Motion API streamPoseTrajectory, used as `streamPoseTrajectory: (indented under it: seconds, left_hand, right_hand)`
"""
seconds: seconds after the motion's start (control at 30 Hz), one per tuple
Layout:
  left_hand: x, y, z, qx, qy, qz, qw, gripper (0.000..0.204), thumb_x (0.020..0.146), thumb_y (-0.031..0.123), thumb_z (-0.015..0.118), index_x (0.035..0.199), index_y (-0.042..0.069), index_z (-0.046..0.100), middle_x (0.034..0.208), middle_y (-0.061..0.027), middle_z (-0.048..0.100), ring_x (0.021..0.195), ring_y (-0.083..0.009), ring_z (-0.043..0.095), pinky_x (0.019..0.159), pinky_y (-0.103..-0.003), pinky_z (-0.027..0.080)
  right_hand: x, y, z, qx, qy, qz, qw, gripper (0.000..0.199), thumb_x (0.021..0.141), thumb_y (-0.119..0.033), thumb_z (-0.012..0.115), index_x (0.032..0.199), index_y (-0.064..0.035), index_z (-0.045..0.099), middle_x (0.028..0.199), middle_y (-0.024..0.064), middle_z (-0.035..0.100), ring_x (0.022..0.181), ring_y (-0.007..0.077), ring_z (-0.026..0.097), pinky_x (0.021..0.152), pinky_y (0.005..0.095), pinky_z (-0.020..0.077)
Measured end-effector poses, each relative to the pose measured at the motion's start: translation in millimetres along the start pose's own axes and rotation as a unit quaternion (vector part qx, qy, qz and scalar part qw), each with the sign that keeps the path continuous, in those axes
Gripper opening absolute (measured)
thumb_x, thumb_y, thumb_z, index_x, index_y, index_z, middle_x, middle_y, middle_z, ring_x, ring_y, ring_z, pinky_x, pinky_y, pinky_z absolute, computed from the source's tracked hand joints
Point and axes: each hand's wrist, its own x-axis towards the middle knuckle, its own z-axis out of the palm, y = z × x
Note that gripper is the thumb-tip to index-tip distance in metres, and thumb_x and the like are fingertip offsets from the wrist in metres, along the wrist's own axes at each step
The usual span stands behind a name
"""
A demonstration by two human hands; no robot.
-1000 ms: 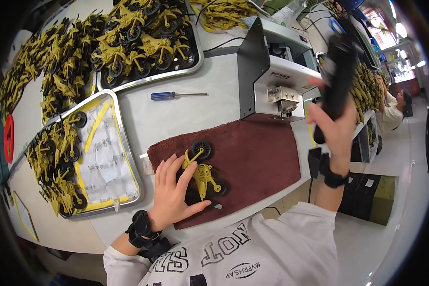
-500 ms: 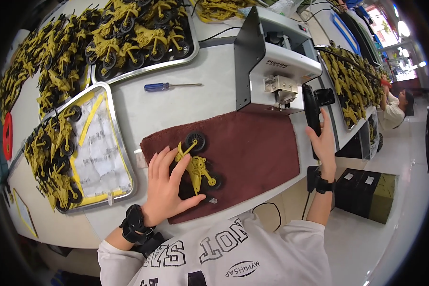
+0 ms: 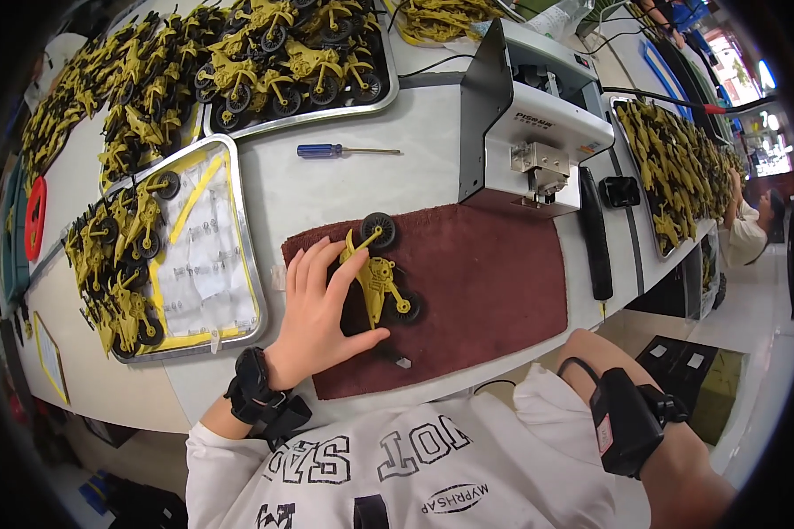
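Note:
A yellow toy motorcycle [image 3: 381,280] with black wheels lies on a dark red cloth [image 3: 494,282] in front of me. My left hand [image 3: 313,309] lies on it with fingers spread over its rear half and the thumb along its frame, holding it down. A small pale part [image 3: 403,361] sits on the cloth just below the toy. My right forearm, wearing a black wrist device [image 3: 626,423], hangs off the table's front edge at the lower right; the hand itself is cut off by the picture's rim. A black electric screwdriver [image 3: 594,234] lies on the table to the right of the cloth.
A grey-white machine [image 3: 529,115] stands behind the cloth. A blue screwdriver [image 3: 322,151] lies on the table. Metal trays [image 3: 238,264] with several yellow toy motorcycles stand at the left and back. Yellow parts fill another tray [image 3: 670,167] at the right. A person [image 3: 750,229] sits far right.
My right hand held the black electric screwdriver up by the machine; the tool now lies on the table and the arm has dropped below the table edge. The left hand stays on the toy.

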Motion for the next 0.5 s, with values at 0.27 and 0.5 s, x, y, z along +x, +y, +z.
streamPoseTrajectory:
  seconds: [0.27,0.5]
  left_hand:
    - [-16.0,-9.6,-9.2,0.023,0.005,-0.04,0.999,0.095,0.064,0.043,0.085,0.142,0.008,0.043,0.141,-0.0193,0.041,0.135,-0.0421,0.034,0.112,-0.057,0.024]
    - [-6.1,-3.3,-3.1,0.018,0.002,-0.012,1.0,0.094,0.066,0.045,0.084,0.142,0.008,0.043,0.141,-0.0194,0.041,0.135,-0.0422,0.035,0.112,-0.057,0.024]
  right_hand:
    - [0.4,-8.1,-80.5,0.138,0.014,-0.031,0.99,0.046,0.085,-0.023,0.065,0.125,-0.0016,0.055,0.115,0.0178,0.065,0.104,0.0322,0.064,0.086,0.0377,0.0529]
    - [28.3,-28.4,38.7,0.207,0.032,-0.049,0.977,0.049,0.086,-0.027,0.066,0.128,-0.0061,0.053,0.116,0.0156,0.066,0.106,0.0326,0.063,0.085,0.038,0.054]
